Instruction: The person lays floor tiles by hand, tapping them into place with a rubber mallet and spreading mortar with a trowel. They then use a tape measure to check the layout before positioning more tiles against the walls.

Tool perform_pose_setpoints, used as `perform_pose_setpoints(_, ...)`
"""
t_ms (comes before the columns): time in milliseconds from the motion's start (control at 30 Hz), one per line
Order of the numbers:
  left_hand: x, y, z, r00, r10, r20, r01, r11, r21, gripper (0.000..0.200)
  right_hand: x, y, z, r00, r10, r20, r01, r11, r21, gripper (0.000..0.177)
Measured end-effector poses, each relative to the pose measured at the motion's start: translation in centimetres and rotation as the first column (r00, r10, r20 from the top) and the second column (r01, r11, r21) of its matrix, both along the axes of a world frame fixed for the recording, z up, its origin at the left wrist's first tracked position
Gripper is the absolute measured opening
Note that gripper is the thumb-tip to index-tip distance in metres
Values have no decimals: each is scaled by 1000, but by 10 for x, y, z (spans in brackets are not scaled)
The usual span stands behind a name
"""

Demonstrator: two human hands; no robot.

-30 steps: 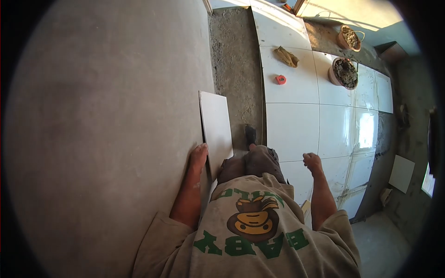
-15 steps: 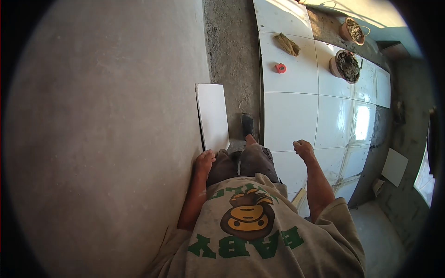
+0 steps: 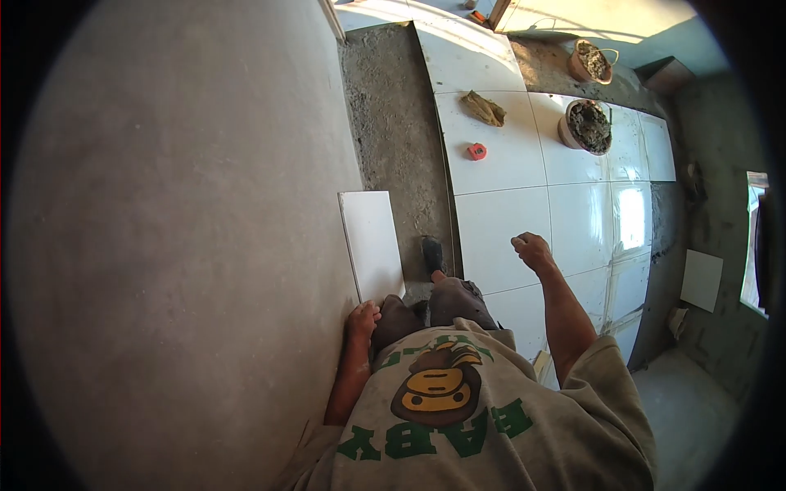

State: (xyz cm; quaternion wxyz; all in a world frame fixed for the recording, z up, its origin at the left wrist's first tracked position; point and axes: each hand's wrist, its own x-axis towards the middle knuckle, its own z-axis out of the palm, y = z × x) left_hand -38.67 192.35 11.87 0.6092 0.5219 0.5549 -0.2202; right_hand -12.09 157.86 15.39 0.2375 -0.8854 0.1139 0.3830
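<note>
My left hand (image 3: 363,318) is low beside the wall, its fingers curled at the near end of a narrow white tile (image 3: 375,244). The tile stretches forward from the hand along the foot of the wall. My right hand (image 3: 533,250) hangs over the white tiled floor (image 3: 501,229), fingers curled closed; what they hold, if anything, is hidden. Ahead on the tiles lie a red tape measure (image 3: 477,152) and a crumpled brownish cloth or bag (image 3: 484,108). My dark shoe (image 3: 432,254) is on the bare strip of floor.
A plain wall (image 3: 188,213) fills the left side. Rough untiled concrete (image 3: 391,106) runs between wall and tiles. Two buckets of mortar, one on the tiles (image 3: 586,128) and one farther back (image 3: 591,62), stand ahead right. A loose white tile (image 3: 702,280) leans at the right wall.
The view has tilted up, so the floor and objects sit lower and more shows ahead. My left hand stays at the tile's end; my right hand has swung slightly forward, still closed.
</note>
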Motion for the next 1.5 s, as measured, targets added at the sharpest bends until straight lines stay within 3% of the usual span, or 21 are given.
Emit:
perform_pose_setpoints(67, 5, 2, 2, 1000, -11, 28, 11, 1000, 7, 40, 8, 2, 15, 1000, -14, 24, 13, 999, 49, 38)
perform_pose_setpoints(233, 5, 8, -4, 997, -38, 71, 31, 995, 99, 40, -4, -20, 40, 997, 45, 58, -42, 998, -46, 39)
perform_pose_setpoints(300, -6, 19, -22, 988, -142, 68, 140, 989, 38, 38, -11, -37, 52, 999, 20, 30, -17, 993, -114, 40)
perform_pose_setpoints(333, -9, 17, -21, 928, -346, 136, 314, 925, 213, 38, -15, -53, 46, 1000, -14, 7, 15, 990, -140, 40)
perform_pose_setpoints(400, 11, 11, 15, 884, -456, 101, 415, 866, 279, 37, -22, -83, 38, 999, -47, -18, 43, 980, -195, 43)
perform_pose_setpoints(433, 27, 10, 42, 923, -384, 19, 376, 912, 164, 36, -22, -97, 32, 999, -17, -51, 5, 973, -232, 44)
perform_pose_setpoints(533, 35, 14, 38, 970, -241, 36, 240, 970, 42, 32, -19, -146, -10, 996, 34, -78, -60, 934, -351, 46)
perform_pose_setpoints(600, 54, 20, 23, 971, -237, 22, 236, 971, 32, 31, -12, -147, -8, 998, -2, 58, 23, 926, -376, 45)
perform_pose_setpoints(667, 81, 29, 5, 966, -257, 15, 256, 965, 53, 31, 7, -128, 8, 985, -160, 61, 171, 941, -290, 44)
perform_pose_setpoints(800, 163, 57, -12, 959, -277, 59, 267, 954, 139, 30, 40, -80, 8, 975, -182, 129, 197, 974, -113, 43)
perform_pose_setpoints(967, 291, 99, -8, 933, -307, 188, 250, 928, 275, 30, 62, -25, -8, 988, -153, 15, 154, 987, -41, 41)
perform_pose_setpoints(1000, 310, 110, -14, 912, -347, 220, 291, 923, 251, 32, 65, -16, -6, 979, -201, 28, 202, 979, -40, 41)
perform_pose_setpoints(1067, 356, 128, -24, 881, -429, 200, 369, 887, 278, 29, 64, -23, -62, 956, -275, -98, 270, 961, -63, 43)
perform_pose_setpoints(1133, 378, 178, -118, 576, -794, 195, 626, 582, 520, 26, 69, -22, -69, 921, -309, -238, 285, 950, -131, 38)
perform_pose_setpoints(1233, 420, 197, -111, 491, -857, 157, 703, 496, 510, 28, 93, -16, -56, 893, -291, -342, 248, 955, -165, 34)
perform_pose_setpoints(1300, 459, 213, -113, 435, -879, 195, 717, 469, 516, 28, 127, -19, -70, 938, -210, -274, 173, 973, -152, 32)
perform_pose_setpoints(1367, 490, 232, -118, 390, -880, 270, 685, 474, 554, 27, 189, 17, -18, 802, -594, -58, 587, 803, -101, 32)
perform_pose_setpoints(1400, 506, 240, -101, 503, -824, 259, 686, 563, 460, 30, 209, 22, -24, 770, -637, 7, 637, 770, -16, 36)
perform_pose_setpoints(1433, 525, 245, -76, 613, -755, 233, 662, 652, 370, 33, 233, 31, -16, 833, -551, 50, 551, 835, 16, 38)
perform_pose_setpoints(1467, 554, 233, -20, 791, -606, 86, 588, 791, 170, 33, 256, 45, 2, 837, -532, 129, 529, 847, 59, 40)
perform_pose_setpoints(1500, 575, 231, -4, 830, -556, 50, 537, 821, 194, 35, 281, 65, 37, 866, -474, 159, 473, 880, 42, 40)
